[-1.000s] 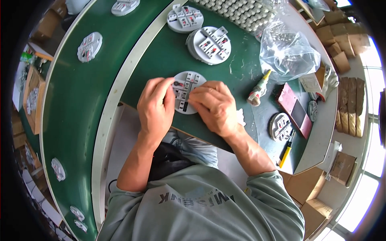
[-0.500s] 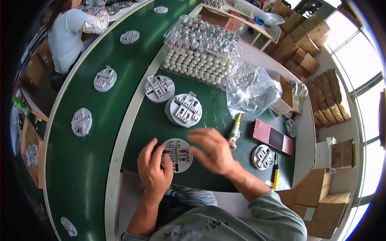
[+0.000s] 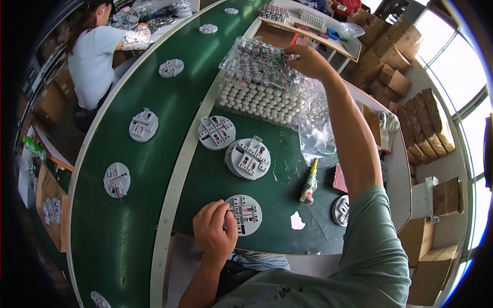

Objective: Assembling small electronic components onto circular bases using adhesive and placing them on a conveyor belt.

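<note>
A round whitish base (image 3: 247, 215) with small switch-like blocks and red parts lies near the bench's front edge. My left hand (image 3: 214, 231) has its fingers curled against the base's left edge, partly covering it. My right hand (image 3: 310, 61) reaches far over the stacked clear trays (image 3: 262, 102). Its fingers are pinched together at the top tray's right side; whatever is between them is too small to tell. Silvery and red-marked parts fill the upper tray, and rows of round white parts show below. Behind the front base lie a stack of similar bases (image 3: 250, 158) and another base (image 3: 216, 132).
A green belt (image 3: 128, 220) carrying several bases curves along the left. A yellow-tipped tube (image 3: 309, 187), a white scrap (image 3: 297, 220) and a clear bag (image 3: 316, 131) lie on the bench. My right arm partly hides a pink box (image 3: 339, 178) and a base (image 3: 340, 210). A person (image 3: 95, 61) sits across the belt.
My right hand has left the front base and stretched forward to the trays. My left fingers have closed in at the base's left edge. The view has shifted, so things appear lower and further right.
</note>
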A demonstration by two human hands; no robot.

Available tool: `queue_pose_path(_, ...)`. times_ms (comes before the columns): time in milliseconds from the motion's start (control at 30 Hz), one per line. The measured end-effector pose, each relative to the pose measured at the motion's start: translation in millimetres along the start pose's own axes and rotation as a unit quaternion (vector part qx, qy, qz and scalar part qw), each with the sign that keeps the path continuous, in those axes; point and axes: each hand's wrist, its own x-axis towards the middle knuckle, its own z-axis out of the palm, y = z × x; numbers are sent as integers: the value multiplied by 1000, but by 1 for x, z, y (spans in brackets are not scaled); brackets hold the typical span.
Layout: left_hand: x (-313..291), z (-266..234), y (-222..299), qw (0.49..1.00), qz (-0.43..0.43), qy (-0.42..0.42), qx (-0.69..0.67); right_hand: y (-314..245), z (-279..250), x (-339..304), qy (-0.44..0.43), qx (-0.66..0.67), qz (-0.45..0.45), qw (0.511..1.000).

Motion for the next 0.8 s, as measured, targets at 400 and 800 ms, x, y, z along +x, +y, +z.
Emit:
queue_pose_path(400, -20, -23, -12, 999, -11, 13, -37, -33, -22, -7, -125, -95, -18, 987)
queue_pose_path(800, -44, -6, -35, 996, -1, -2, -85, -236, 54, -257, -62, 169, 152, 972)
